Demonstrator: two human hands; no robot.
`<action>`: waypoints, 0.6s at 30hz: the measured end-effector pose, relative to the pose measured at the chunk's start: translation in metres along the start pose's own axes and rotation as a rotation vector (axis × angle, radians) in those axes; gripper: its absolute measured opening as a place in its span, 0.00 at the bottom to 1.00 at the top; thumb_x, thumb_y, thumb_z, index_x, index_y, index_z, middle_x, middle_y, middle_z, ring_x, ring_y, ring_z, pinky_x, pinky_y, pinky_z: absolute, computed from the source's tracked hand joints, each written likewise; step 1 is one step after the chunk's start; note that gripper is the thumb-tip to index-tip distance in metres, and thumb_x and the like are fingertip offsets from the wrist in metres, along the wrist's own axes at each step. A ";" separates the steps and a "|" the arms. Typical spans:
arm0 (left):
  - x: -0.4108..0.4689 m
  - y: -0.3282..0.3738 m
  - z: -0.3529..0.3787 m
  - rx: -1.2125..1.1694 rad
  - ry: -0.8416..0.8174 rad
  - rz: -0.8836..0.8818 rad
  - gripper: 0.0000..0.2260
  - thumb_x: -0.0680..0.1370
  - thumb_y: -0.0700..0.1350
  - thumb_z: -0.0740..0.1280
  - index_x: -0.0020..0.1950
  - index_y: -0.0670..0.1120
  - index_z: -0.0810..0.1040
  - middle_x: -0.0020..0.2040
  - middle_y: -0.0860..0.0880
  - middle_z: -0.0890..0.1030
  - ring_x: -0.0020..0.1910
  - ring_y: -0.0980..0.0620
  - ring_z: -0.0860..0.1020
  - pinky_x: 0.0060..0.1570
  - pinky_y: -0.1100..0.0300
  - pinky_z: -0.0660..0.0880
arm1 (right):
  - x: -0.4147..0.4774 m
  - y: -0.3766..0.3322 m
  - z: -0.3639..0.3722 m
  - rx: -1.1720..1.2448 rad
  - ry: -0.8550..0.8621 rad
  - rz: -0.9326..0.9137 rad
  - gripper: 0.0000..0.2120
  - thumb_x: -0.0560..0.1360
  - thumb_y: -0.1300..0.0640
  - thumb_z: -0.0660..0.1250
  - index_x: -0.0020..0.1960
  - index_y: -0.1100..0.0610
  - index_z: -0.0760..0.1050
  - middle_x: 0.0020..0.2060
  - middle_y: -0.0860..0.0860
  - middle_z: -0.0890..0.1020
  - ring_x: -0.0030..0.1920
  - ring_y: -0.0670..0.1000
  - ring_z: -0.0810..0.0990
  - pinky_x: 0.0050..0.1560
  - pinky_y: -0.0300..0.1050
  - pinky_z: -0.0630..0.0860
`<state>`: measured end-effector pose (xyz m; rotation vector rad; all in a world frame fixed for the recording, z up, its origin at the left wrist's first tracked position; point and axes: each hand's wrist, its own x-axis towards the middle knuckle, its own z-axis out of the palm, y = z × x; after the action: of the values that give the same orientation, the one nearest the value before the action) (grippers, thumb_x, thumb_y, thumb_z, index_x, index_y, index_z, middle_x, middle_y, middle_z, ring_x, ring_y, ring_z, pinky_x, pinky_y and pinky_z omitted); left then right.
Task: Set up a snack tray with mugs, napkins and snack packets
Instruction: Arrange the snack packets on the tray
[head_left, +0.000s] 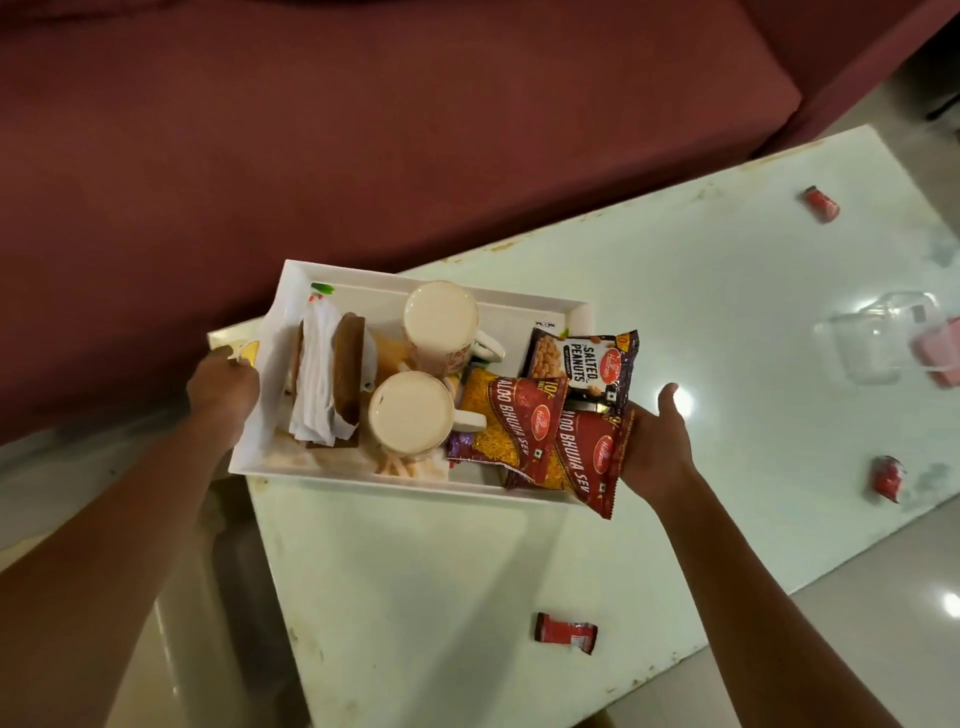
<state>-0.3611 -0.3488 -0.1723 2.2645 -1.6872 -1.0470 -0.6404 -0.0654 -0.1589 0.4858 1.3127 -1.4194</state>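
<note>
A white rectangular tray (358, 280) is held above the near-left corner of a white table (675, 332). My left hand (221, 389) grips its left edge and my right hand (657, 441) holds its right end, partly under the packets. On the tray stand two white mugs, one at the back (441, 322) and one in front (410, 413). White napkins (317, 374) sit in a brown holder (347, 358) at the left. A salted peanuts packet (582, 364) and two red aloo bhujia packets (519, 426) (592, 457) lie at the right, one hanging over the rim.
A maroon sofa (363, 130) fills the space behind the table. Small red wrapped sweets lie on the table at the near edge (566, 631), right (888, 478) and far right (821, 203). A clear plastic container (883, 338) sits at the right edge. Pale floor shows below.
</note>
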 end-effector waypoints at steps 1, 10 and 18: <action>0.003 0.001 0.000 -0.053 0.011 -0.017 0.18 0.79 0.41 0.57 0.68 0.42 0.69 0.69 0.40 0.70 0.66 0.39 0.69 0.63 0.52 0.67 | 0.003 -0.001 0.000 0.001 0.007 0.006 0.36 0.76 0.34 0.42 0.70 0.58 0.64 0.65 0.60 0.74 0.63 0.62 0.73 0.65 0.62 0.65; 0.020 0.000 -0.002 -0.448 -0.106 -0.201 0.15 0.76 0.38 0.64 0.63 0.42 0.75 0.63 0.42 0.76 0.53 0.48 0.74 0.57 0.54 0.71 | 0.025 -0.002 -0.006 -0.258 0.146 -0.039 0.14 0.79 0.59 0.59 0.62 0.61 0.75 0.56 0.62 0.80 0.51 0.61 0.80 0.45 0.53 0.79; -0.005 -0.013 -0.003 -0.548 -0.092 -0.298 0.16 0.76 0.36 0.64 0.63 0.42 0.75 0.64 0.41 0.76 0.61 0.46 0.75 0.60 0.54 0.72 | 0.027 -0.007 -0.012 -0.296 0.269 -0.080 0.09 0.77 0.62 0.61 0.54 0.62 0.78 0.46 0.60 0.82 0.41 0.58 0.82 0.35 0.48 0.81</action>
<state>-0.3501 -0.3402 -0.1742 2.1439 -0.9314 -1.4748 -0.6594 -0.0676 -0.1825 0.4384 1.7443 -1.2247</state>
